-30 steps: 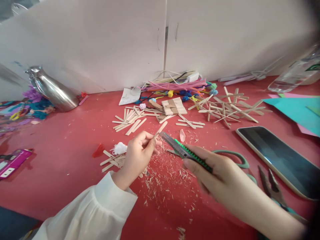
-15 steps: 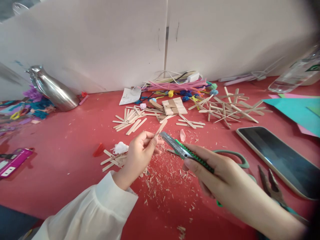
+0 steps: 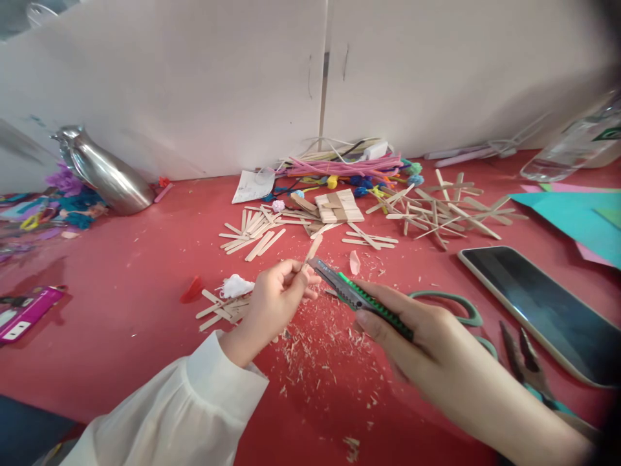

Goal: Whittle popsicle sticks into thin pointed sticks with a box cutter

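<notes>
Between the thumb and fingers of my left hand (image 3: pixel 279 294) is a wooden craft stick (image 3: pixel 314 248), its free end pointing up and away from me. My right hand (image 3: pixel 422 330) is closed around a green utility knife (image 3: pixel 359 294). The knife's blade end is at the stick, close to my left fingertips; whether the edge touches the wood I cannot tell. Wood shavings (image 3: pixel 315 356) are scattered on the red table (image 3: pixel 160 285) below both hands. A small pile of craft sticks (image 3: pixel 218 314) and a white crumpled piece (image 3: pixel 236 287) lie left of my left wrist.
Scissors (image 3: pixel 466 307), pliers (image 3: pixel 526 362) and a phone (image 3: pixel 538 304) lie at the right. Behind are loose craft sticks (image 3: pixel 252 230), a bundled stack (image 3: pixel 339 206) and pink pipe cleaners (image 3: pixel 344 167). A metal jug (image 3: pixel 107 175) stands back left, a clear bottle (image 3: pixel 563 155) back right.
The knife and my right hand have shifted very slightly left and down along the craft stick. My left hand keeps its grip, having barely moved.
</notes>
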Available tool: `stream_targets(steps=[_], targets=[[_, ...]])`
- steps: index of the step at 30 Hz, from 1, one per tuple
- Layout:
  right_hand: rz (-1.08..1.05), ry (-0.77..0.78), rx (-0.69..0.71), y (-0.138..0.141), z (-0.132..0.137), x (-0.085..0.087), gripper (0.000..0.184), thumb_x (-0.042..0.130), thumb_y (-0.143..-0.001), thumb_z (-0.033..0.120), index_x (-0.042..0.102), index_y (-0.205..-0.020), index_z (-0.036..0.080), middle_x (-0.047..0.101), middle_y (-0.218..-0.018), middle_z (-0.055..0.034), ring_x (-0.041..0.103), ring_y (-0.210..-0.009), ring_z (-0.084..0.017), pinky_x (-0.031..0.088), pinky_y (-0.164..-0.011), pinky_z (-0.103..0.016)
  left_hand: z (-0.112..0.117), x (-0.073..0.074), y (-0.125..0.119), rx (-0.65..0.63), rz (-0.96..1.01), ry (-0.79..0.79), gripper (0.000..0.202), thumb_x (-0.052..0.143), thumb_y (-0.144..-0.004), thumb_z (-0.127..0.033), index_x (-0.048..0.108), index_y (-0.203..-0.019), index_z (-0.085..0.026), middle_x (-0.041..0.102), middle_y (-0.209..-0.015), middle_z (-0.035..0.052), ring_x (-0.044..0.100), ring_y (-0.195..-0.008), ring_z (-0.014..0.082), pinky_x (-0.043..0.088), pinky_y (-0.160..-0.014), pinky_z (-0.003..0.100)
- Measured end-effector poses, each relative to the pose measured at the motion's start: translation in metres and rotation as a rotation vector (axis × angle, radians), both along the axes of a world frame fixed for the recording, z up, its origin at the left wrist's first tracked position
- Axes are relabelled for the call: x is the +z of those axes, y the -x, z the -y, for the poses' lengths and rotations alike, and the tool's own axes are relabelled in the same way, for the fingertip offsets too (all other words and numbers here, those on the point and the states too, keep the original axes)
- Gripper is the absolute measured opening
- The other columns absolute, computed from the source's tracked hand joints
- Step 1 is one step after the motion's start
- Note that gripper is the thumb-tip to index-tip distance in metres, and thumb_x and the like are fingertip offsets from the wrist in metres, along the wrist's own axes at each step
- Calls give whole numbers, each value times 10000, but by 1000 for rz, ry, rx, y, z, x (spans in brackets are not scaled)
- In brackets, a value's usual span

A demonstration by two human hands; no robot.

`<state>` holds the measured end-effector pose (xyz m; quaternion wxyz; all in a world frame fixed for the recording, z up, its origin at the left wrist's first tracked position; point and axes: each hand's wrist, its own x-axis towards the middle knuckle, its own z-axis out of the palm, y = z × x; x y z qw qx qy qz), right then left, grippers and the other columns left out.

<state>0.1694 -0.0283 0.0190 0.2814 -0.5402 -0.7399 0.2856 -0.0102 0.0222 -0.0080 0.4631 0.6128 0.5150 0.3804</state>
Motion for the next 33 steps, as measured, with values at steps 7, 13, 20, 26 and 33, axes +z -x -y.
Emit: stream_targets(steps=[7,13,20,26,33], targets=[[49,-86,29,0,0,0,163,401,-874,241,560,-884,210,517,-510,66,469,-409,-80,344,-381,-185,-2,-4,3,-8,-88,-70,227,463,-878,-357,555,-822,-157,686,-723,57,680,-700,162,524,-641,254],[295,-489,-38,3,2,-7,318,376,-845,166,590,-1067,90,675,-633,-42,575,-398,-129,367,-343,-227,1,-4,5,1,-244,-139,282,429,-889,-383,566,-767,-169,681,-692,41,647,-601,145,513,-601,264],[291,-415,-65,0,3,-7,317,388,-843,202,608,-1059,131,674,-633,-32,597,-452,-146,411,-397,-237,-1,-5,6,12,-216,-92,291,439,-880,-392,590,-780,-163,667,-633,49,656,-599,163,510,-571,266],[73,-53,-48,-3,-3,0,205,420,-860,316,591,-881,205,523,-489,53,451,-396,-98,343,-388,-214,-2,-6,6,11,-227,-137,287,429,-885,-373,601,-786,-165,668,-651,46,638,-587,146,504,-575,261],[-28,112,-56,-3,-3,-1,241,420,-854,387,565,-828,196,403,-449,74,368,-377,-85,293,-365,-216,-1,-6,6,6,-241,-178,295,421,-890,-380,598,-800,-162,669,-662,40,633,-578,136,481,-546,240]])
